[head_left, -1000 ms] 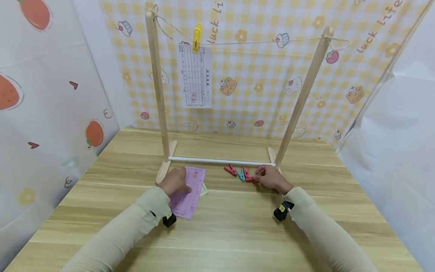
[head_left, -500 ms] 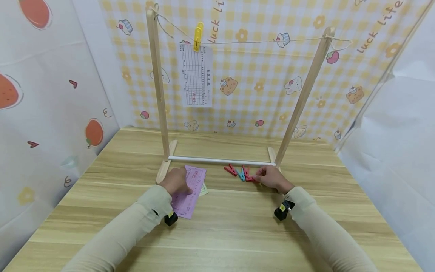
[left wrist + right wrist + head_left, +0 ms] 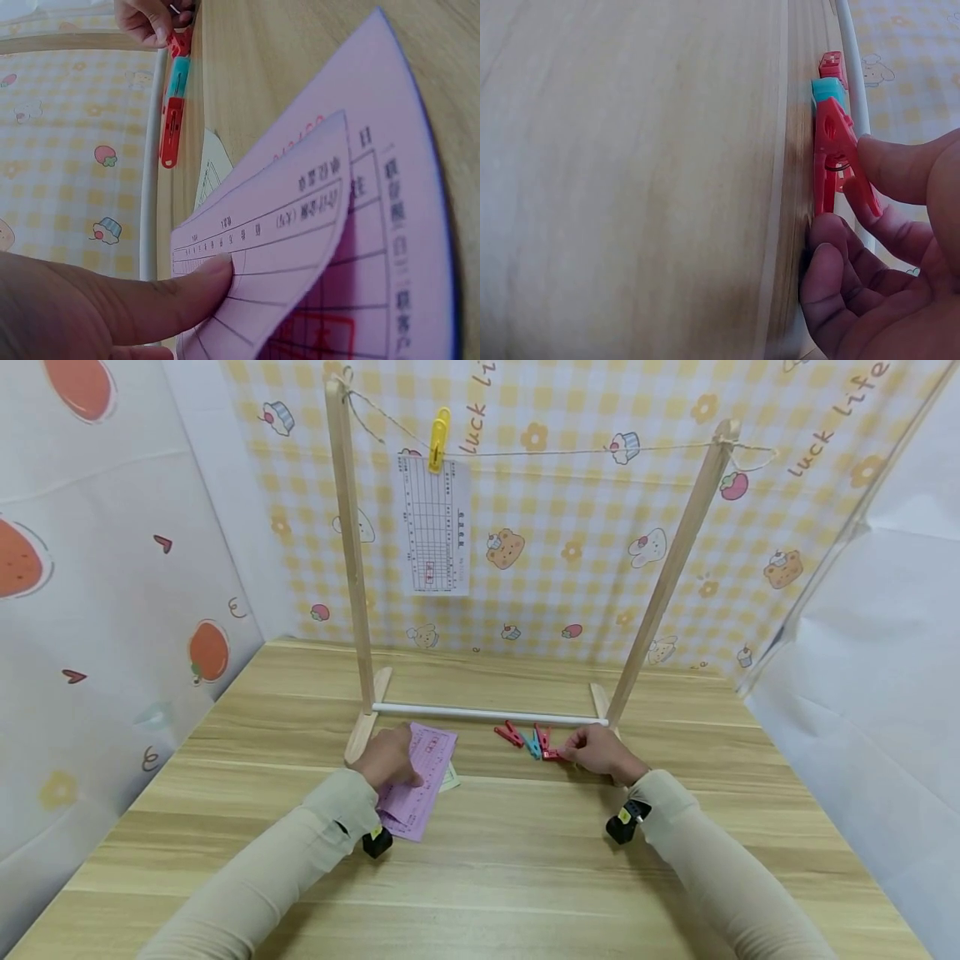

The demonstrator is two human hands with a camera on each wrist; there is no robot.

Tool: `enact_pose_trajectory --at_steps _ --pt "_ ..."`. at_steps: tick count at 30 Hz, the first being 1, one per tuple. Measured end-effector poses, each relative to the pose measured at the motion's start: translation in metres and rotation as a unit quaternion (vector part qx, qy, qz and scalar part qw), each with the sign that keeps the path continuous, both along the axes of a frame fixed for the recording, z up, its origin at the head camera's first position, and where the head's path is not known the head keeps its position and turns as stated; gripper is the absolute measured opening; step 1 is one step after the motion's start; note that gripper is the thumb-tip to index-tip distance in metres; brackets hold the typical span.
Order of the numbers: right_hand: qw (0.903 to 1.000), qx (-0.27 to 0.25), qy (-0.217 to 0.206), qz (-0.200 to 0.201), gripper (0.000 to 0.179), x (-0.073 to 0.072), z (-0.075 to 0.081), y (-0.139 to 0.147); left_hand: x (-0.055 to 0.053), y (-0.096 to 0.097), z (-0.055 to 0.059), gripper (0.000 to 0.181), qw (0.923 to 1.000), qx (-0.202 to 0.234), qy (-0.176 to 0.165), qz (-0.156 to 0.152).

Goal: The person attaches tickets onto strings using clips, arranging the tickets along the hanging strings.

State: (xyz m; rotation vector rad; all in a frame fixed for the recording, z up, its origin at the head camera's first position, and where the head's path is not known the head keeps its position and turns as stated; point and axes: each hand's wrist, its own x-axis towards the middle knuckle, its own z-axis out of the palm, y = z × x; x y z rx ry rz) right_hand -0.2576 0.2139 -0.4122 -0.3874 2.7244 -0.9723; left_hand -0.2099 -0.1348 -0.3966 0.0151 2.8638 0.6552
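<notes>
My left hand pinches the top sheet of the pink printed receipts on the left of the table. In the left wrist view the thumb lies on that top receipt, which bends up from another pink receipt below. A pale greenish slip peeks out beneath them. My right hand holds a red clothespin; thumb and index finger are at one of its handles. Beside it lie a teal clothespin and more red clothespins.
A wooden frame stands behind the hands, with a white rod low across it. String runs between its posts. From it hangs a white receipt, held by a yellow clothespin.
The top pink receipt has shifted and its near edge has come up off the sheet below. Both hands stay in nearly the same places.
</notes>
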Motion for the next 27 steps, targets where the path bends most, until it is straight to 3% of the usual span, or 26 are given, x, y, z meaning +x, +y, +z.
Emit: enact_pose_trajectory --at_steps 10,27 --pt "1.0000 -0.007 -0.005 0.001 0.013 -0.0013 -0.0007 0.0012 -0.0006 0.0001 0.0003 0.060 0.9990 0.034 0.031 0.000" --pt "0.9999 0.003 -0.004 0.010 0.015 -0.0001 0.0044 0.0020 -0.0049 -0.0016 -0.0022 0.068 0.9985 0.044 0.026 -0.016"
